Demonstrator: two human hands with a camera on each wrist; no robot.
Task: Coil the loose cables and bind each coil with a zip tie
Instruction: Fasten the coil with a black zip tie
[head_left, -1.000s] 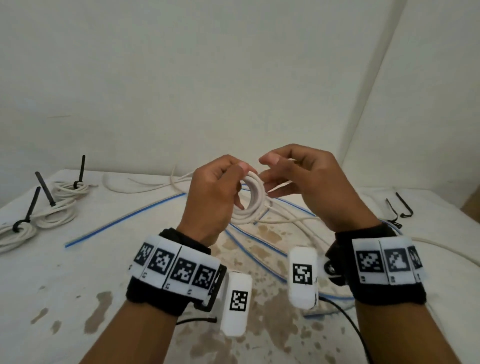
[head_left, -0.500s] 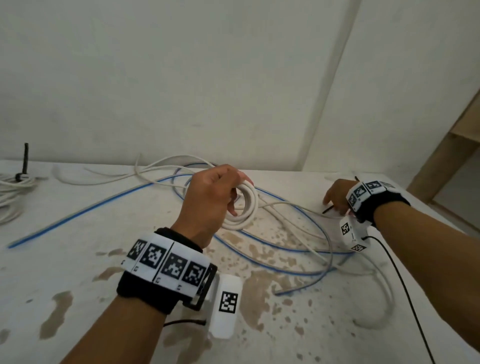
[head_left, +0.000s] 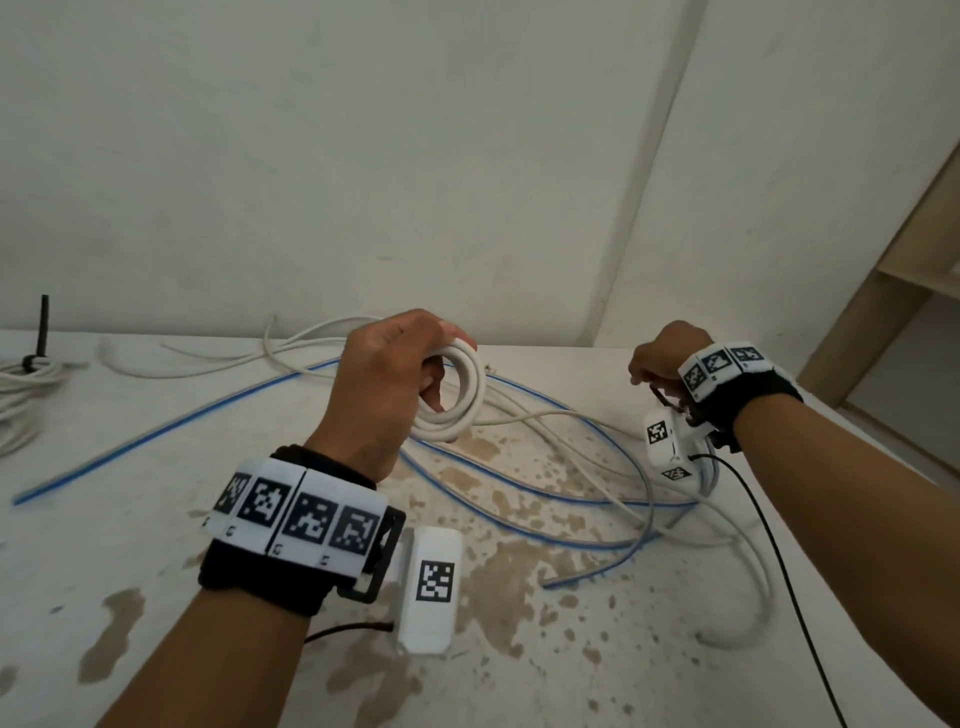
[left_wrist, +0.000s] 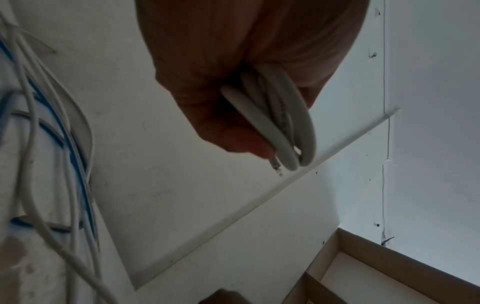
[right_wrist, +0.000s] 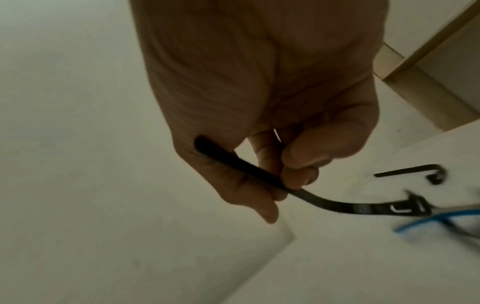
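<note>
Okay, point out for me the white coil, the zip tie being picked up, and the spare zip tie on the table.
white coil (head_left: 470, 395), head view, right side of the loop.
held zip tie (right_wrist: 259, 174), right wrist view, middle of strap.
spare zip tie (right_wrist: 405, 170), right wrist view, straight strap.

From the head view we look forward and down over both forearms at the left hand (head_left: 387, 376) and the right hand (head_left: 657, 356), the wall corner rising beyond them. Our left wrist view sits close under the left hand, looking along the palm at its white coil (left_wrist: 275, 121), which the head view shares. Our right wrist view looks just as closely along the right hand at a black zip tie (right_wrist: 306, 195), also glimpsed from the head.
</note>
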